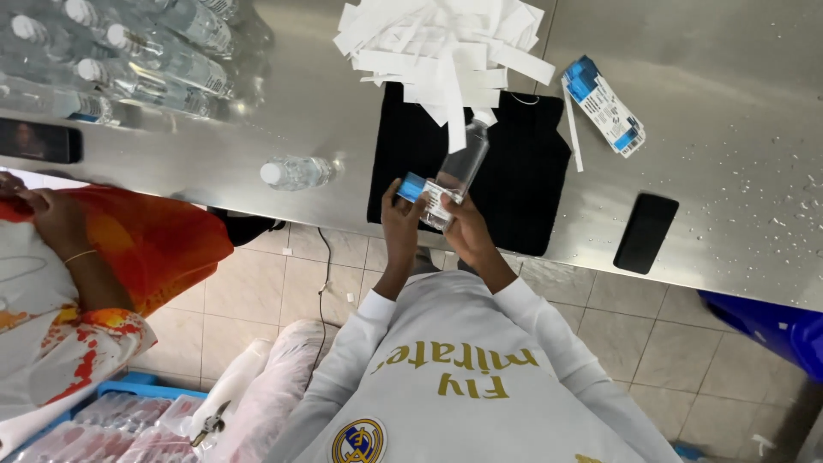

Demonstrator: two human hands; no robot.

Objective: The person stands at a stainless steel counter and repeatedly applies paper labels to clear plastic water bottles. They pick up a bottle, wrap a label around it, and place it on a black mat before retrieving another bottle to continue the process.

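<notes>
My left hand (399,216) and my right hand (464,225) are together above the near edge of a steel table (729,103). Between them they hold a clear plastic bottle (463,165) that points away from me over a black cloth (523,176). A blue and white label (423,190) lies against the bottle's near end, pinched by my left fingers. My right hand grips the bottle's base from the right.
A heap of white paper strips (446,43) lies beyond the cloth. A stack of blue labels (604,105) and a black phone (645,232) sit to the right. Several water bottles (129,60) lie at far left, one bottle (296,171) alone. Another person in orange (103,257) sits left.
</notes>
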